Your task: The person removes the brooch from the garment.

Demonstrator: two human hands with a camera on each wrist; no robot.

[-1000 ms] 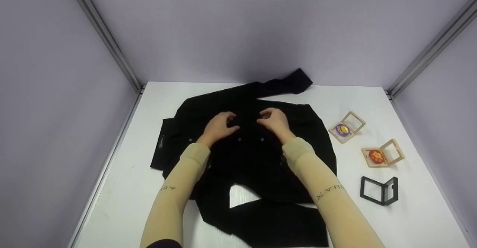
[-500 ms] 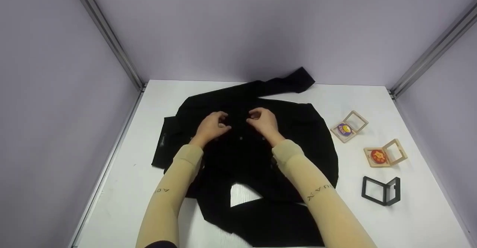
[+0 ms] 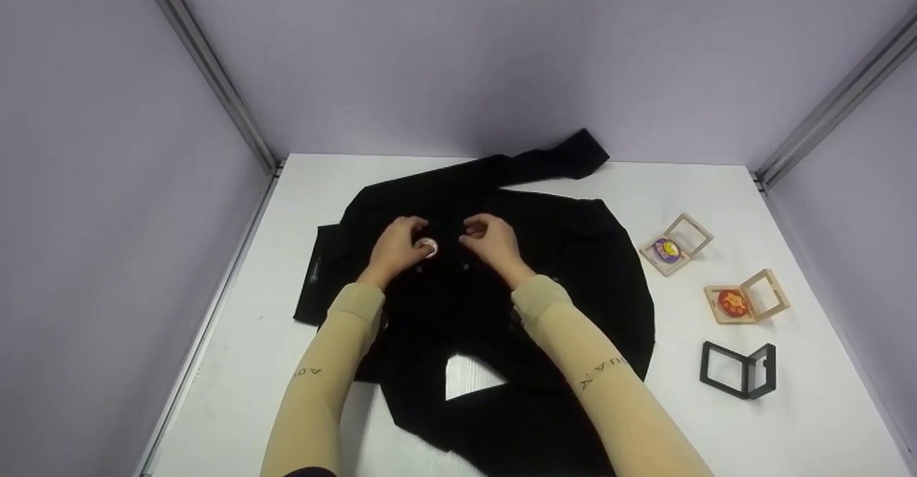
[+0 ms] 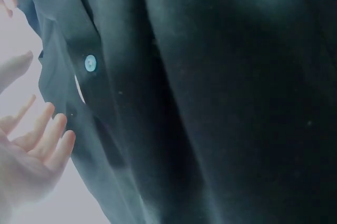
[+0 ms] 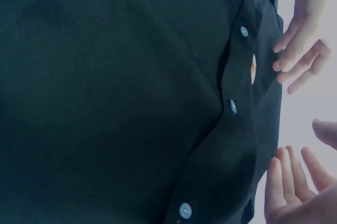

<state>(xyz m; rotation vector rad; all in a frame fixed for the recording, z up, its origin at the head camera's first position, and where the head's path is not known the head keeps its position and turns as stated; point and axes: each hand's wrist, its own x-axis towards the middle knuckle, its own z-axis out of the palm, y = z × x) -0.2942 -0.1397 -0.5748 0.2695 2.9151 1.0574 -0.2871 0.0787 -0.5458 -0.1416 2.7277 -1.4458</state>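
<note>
A black button-up shirt [image 3: 444,305] lies spread on the white table, its pale buttons [image 5: 233,107] running in a row. My left hand [image 3: 394,248] hovers over the shirt's middle, thumb and fingers apart. By its thumb shows a small round white disc [image 3: 432,242], partly covered. From the right wrist, the disc [image 5: 253,70] is a thin sliver beyond the button strip, with orange on it. Across from it my right hand [image 3: 494,242] hangs over the cloth, fingers loosely bent; the right wrist view shows the right hand [image 5: 295,187] with nothing in it.
To the right stand two open wooden display cases, one with a purple-and-yellow round badge [image 3: 667,251], one with a red-and-orange badge [image 3: 733,303]. An open black display frame [image 3: 738,371] stands nearer. Pale walls [image 3: 458,54] enclose the table [image 3: 229,362].
Both hands have shifted left over the shirt, and the right hand has come down slightly. The white disc beside the left thumb has come into clearer view.
</note>
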